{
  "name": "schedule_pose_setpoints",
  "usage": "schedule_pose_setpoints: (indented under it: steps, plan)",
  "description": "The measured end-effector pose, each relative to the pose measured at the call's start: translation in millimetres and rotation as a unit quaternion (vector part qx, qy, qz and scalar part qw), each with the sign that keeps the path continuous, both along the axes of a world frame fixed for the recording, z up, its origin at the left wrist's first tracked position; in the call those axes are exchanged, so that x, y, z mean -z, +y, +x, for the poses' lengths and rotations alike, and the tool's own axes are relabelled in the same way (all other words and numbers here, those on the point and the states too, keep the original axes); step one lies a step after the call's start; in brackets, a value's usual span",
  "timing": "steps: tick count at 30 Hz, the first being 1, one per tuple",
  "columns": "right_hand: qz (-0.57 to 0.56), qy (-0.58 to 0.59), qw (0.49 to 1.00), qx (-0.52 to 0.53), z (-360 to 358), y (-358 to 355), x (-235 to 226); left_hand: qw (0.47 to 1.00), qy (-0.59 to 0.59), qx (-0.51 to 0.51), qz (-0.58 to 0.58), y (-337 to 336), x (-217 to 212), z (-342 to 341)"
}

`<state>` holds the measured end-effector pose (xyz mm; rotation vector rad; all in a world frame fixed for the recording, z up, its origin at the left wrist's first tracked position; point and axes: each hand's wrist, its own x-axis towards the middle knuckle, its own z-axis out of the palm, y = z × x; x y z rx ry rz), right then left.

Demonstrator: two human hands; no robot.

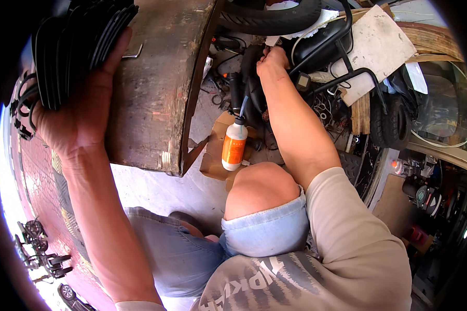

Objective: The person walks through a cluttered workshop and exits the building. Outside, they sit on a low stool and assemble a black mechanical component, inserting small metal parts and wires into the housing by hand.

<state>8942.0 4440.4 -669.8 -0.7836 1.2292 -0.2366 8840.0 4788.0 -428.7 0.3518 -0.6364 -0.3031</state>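
Observation:
My left hand (83, 116) is raised at the upper left beside a wooden bench, palm turned up. It supports a black part with ridged fins (78, 49), the thumb along its side; the exact kind cannot be told. Black cables (26, 103) hang by the wrist side of this hand. My right arm stretches into a heap of parts beyond my knee. There my right hand (273, 60) is closed, its fingers curled near a small whitish piece (272, 40); what they grip is hidden. Closest to that hand are a black tubular frame (324, 44) and dark hoses (250, 62).
A worn wooden bench (150, 88) stands left of the heap. A white bottle with an orange label (234, 147) stands by a cardboard box (213, 155) near my knee. A tyre (272, 18) lies at the back; a pale board (381, 44) and small tyres (397, 122) are right.

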Motion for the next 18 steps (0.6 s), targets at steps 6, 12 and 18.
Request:
schedule_pose_setpoints:
  steps: [6,12,18]
  plan:
    - [0.148,-0.144,0.97,0.125,26,-36,39,0.999,0.015,-0.036,0.036,11,6,-1]
    - [0.121,-0.209,0.959,0.151,48,-48,61,0.996,0.003,-0.06,0.065,11,4,2]
    - [-0.008,-0.107,0.986,0.124,21,-26,37,0.963,0.084,-0.22,0.127,-13,-5,-5]
